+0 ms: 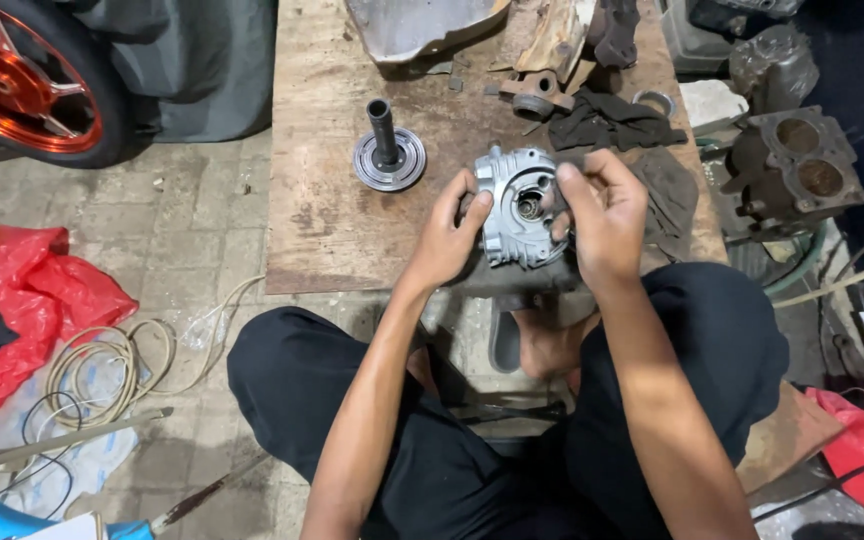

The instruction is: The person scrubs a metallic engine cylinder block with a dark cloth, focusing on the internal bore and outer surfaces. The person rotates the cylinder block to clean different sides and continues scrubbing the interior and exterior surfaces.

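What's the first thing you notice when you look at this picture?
Right in the middle, the left hand and right hand hold a silver metal engine part over a wooden board. At the top left an orange wheel glows, and a red plastic bag lies on the paved floor at the left.

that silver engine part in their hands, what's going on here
A person sitting low on the floor holds a silver metal engine casting over the edge of a wooden board. The left hand grips its left side, and the right hand has its fingers at the round opening. On the board lie a disc with an upright shaft and dark rags. A two-bore cylinder block sits to the right.
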